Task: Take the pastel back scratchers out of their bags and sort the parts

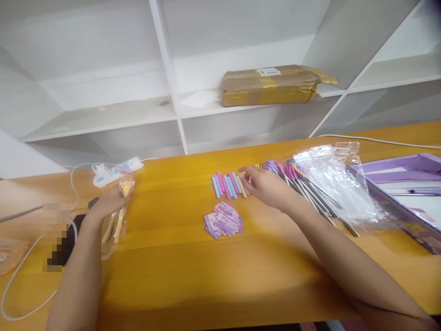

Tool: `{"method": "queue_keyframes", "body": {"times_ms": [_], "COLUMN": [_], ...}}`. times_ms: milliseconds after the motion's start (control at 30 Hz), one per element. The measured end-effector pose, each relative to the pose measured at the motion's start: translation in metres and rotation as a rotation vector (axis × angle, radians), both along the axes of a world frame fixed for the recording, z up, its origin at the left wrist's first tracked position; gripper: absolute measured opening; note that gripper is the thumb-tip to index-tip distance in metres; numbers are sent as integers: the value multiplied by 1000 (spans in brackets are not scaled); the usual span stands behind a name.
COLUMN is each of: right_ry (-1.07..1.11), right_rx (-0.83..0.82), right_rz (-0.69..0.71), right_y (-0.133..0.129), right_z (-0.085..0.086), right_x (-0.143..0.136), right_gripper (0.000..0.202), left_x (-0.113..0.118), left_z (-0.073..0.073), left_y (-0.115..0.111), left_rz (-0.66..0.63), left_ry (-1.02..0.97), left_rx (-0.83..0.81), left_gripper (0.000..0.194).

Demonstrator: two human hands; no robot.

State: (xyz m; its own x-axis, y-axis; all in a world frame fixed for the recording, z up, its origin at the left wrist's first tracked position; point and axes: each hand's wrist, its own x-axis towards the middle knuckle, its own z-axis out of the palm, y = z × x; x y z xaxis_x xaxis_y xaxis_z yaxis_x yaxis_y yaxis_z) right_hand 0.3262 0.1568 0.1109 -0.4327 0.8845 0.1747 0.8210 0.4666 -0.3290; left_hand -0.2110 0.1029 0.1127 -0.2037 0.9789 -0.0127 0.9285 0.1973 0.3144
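My left hand (pixel 109 202) is closed at the top of a clear plastic packet (pixel 119 223) with yellow sticks in it, at the left of the table. My right hand (pixel 267 184) reaches to the right end of a row of short pastel sticks (pixel 225 185), pink, blue and yellow. Its thumb and forefinger are apart beside the last sticks. Nearer me lies a loose pile of small pink and purple printed cards (pixel 223 220). Just beyond my right hand is a bundle of metal rods (pixel 313 195) with coloured twisted tops, partly hidden by that hand.
Clear plastic bags (pixel 344 184) lie beside the rods. A purple box (pixel 396 207) stands open at the right. At the left are a white power strip (pixel 117 171), cables and an orange packet (pixel 12 255). A taped parcel (pixel 272 86) sits on the white shelf (pixel 120 119).
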Motion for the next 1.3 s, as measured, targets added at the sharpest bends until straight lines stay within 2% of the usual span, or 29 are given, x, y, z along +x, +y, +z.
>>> {"method": "queue_keyframes", "body": {"times_ms": [67, 133, 200, 267, 333, 400, 567, 667, 867, 1067, 1200, 1300], "right_ry": [86, 156, 211, 250, 270, 267, 222, 216, 73, 21, 109, 273], "right_rx": [-12, -37, -67, -92, -116, -136, -122, -33, 211, 243, 274, 240], "right_rz": [106, 197, 253, 299, 342, 370, 464, 496, 404, 364, 206, 219], "right_y": [-13, -27, -41, -52, -59, -62, -62, -63, -68, -67, -63, -59], "right_z": [2, 1, -1, -6, -12, -16, -12, -9, -25, -34, -30, -25], "right_x": [-9, -19, -30, -40, -47, -50, -49, -49, -57, -62, -60, -56], "right_gripper": [33, 41, 55, 63, 62, 57, 51, 45, 52, 39, 25, 25], "left_x": [41, 89, 139, 182, 213, 228, 227, 223, 226, 229, 232, 234], "left_z": [6, 5, -2, -14, -26, -35, -51, -57, -59, -66, -68, -67], "left_y": [-6, -17, -33, -50, -65, -75, -79, -78, -80, -82, -84, -83], "left_rz": [-51, -207, -414, -542, -575, -580, -594, -582, -593, -599, -580, -573], "left_ry": [-82, -411, -733, -916, -1014, -1110, -1282, -1351, -1344, -1364, -1442, -1485], "left_rx": [-96, -233, -385, -506, -558, -618, -723, -735, -793, -868, -890, -884], "left_gripper": [28, 35, 48, 56, 63, 73, 92, 97, 97, 98, 86, 81]}}
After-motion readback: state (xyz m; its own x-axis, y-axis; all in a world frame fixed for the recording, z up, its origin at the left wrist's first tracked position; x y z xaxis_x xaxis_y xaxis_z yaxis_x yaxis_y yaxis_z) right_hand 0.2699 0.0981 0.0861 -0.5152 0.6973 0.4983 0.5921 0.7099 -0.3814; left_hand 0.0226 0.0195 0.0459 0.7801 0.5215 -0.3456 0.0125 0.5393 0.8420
